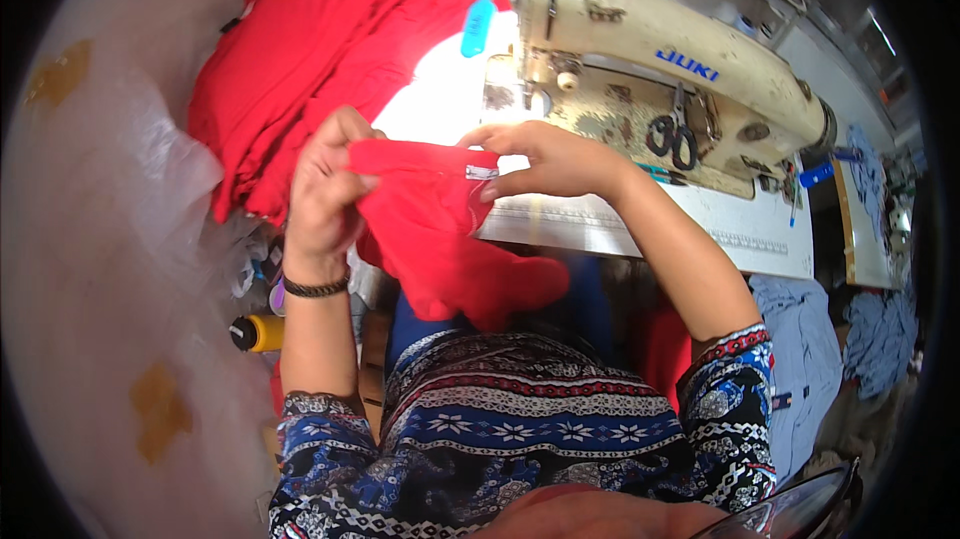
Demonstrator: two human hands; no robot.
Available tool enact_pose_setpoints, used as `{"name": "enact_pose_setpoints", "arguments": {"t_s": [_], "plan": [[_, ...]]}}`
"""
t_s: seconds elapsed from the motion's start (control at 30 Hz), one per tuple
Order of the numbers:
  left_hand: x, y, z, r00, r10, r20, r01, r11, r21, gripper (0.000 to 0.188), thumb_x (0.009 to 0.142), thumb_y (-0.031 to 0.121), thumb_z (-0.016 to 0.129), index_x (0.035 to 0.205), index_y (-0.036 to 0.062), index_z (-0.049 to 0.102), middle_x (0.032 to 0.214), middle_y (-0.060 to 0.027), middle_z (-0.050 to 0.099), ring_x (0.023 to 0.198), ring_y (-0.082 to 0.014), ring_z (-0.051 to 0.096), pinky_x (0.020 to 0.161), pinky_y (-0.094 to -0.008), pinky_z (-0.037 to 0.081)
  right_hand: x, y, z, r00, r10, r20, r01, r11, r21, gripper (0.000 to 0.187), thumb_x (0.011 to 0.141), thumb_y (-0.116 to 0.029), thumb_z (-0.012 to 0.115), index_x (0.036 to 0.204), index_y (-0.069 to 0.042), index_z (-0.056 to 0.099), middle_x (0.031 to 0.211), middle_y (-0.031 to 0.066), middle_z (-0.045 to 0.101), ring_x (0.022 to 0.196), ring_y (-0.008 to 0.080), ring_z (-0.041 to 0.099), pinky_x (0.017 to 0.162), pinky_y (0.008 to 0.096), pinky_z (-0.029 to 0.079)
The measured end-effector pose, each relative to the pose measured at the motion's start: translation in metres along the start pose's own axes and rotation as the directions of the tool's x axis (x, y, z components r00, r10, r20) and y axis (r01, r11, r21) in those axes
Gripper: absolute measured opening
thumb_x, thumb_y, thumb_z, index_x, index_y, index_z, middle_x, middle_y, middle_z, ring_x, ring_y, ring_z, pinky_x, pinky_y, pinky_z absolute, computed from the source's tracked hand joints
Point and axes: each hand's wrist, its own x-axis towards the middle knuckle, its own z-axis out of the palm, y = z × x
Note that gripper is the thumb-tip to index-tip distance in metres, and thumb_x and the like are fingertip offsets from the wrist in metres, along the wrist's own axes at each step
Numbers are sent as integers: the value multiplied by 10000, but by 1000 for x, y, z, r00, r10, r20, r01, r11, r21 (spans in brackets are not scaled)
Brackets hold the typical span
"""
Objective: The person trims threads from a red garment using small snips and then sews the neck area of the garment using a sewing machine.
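Between my hands, in front of the sewing machine, hangs a red fabric piece (425, 229) with a small white label (481, 173) near its upper right edge. My left hand (328, 179) is closed on the upper left edge, its thumb over the cloth. At the label end, my right hand (545, 161) pinches the fabric between thumb and fingers. The cloth's lower part droops over my lap. The off-white sewing machine (640, 34) stands beyond my right hand, its needle area just past the fingers.
A large heap of red fabric (310, 49) lies at the far left. Black-handled scissors (675, 131) rest on the machine bed. A ruler strip (700, 236) runs along the table's front edge. Blue garments (800, 359) hang at right, and a yellow bottle (262, 333) stands at lower left.
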Motion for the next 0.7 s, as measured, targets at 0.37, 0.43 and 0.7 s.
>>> {"name": "enact_pose_setpoints", "arguments": {"t_s": [0.37,0.43,0.7], "plan": [[-17,37,-29,931,-301,-207,360,661,658,120,876,94,708,956,16,664,924,0,659,857,-46,571,776,-220,473,-15,-35,-22,951,306,48,-300,873,384,264,985,-208,591,1106,16,661,977,-3,687,904,50,571,844,248,464],[-24,17,-28,952,-208,-225,274,907,319,105,884,89,696,958,32,649,929,-1,658,861,-57,576,791,-228,472,-17,-44,-26,960,279,5,-261,890,375,261,977,-212,598,1073,21,668,928,-14,676,861,50,554,805,253,466],[98,124,-43,791,602,-111,196,-77,978,279,952,270,621,1048,22,705,907,-68,710,808,-95,590,749,-264,471,56,-105,-51,982,68,-179,-84,993,-82,366,937,-336,641,722,-51,561,612,-29,480,585,64,447,538,269,373]]}}
